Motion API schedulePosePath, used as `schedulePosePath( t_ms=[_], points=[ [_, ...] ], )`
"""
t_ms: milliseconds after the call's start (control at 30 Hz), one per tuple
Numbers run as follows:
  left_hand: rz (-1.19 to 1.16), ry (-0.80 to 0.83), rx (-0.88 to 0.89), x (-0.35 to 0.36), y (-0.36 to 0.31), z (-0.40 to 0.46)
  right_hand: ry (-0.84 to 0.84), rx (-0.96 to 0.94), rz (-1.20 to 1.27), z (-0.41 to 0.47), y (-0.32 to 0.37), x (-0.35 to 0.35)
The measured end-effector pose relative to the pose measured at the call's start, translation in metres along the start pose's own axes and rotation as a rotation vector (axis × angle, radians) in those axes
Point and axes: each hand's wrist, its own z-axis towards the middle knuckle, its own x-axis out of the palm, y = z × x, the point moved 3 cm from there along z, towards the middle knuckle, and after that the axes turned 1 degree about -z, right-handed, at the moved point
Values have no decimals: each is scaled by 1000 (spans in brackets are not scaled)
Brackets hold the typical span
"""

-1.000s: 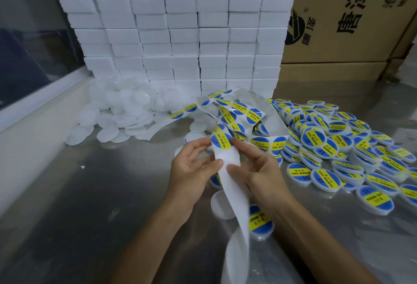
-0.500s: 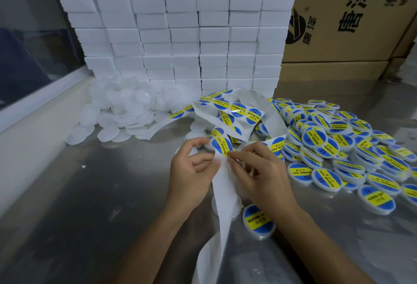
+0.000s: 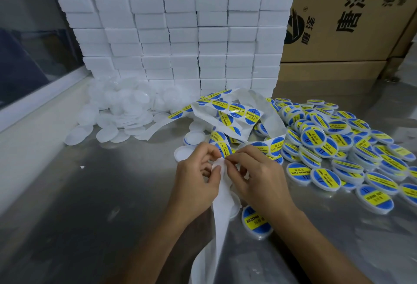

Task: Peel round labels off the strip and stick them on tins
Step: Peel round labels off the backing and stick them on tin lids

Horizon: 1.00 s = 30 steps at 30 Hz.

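A white backing strip (image 3: 220,207) carrying round blue-and-yellow labels (image 3: 236,110) loops over the steel table and hangs down toward me. My left hand (image 3: 196,177) pinches the strip just below a label (image 3: 222,148). My right hand (image 3: 257,175) pinches that label's edge with thumb and forefinger. One labelled tin (image 3: 256,220) lies by my right wrist. An unlabelled white tin (image 3: 234,204) sits partly hidden under the strip and my right hand. Another bare tin (image 3: 184,154) lies beyond my left hand.
A large heap of labelled tins (image 3: 338,148) fills the right side. Plain white tins (image 3: 117,112) are piled at the back left. A wall of white boxes (image 3: 180,35) and cardboard cartons (image 3: 349,24) stand behind. A ledge (image 3: 33,125) runs along the left.
Both hands have sunk lower and nearer the table with the strip. The right fingers have closed onto the label's edge, and the strip's empty tail hangs further down.
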Motion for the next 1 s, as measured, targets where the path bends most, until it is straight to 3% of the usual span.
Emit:
schedulePosePath(
  t_ms=[400, 467, 600, 667, 867, 1000],
  points=[
    [93, 2, 5, -2, 5, 0, -61, 308, 181, 1, -17, -7],
    [100, 8, -14, -2, 7, 0, -85, 483, 297, 1, -22, -7],
    [99, -17, -67, -4, 17, 0, -79, 963, 769, 0, -35, -3],
    [90, -31, -98, -4, 22, 0, -104, 1086, 919, 0, -38, -4],
    [129, -223, -82, -18, 30, 4, -181, 1134, 1120, 1, -35, -7],
    [201, -419, -219, -50, 45, 13, -204, 1062, 1075, 3, -33, -9]
  ],
)
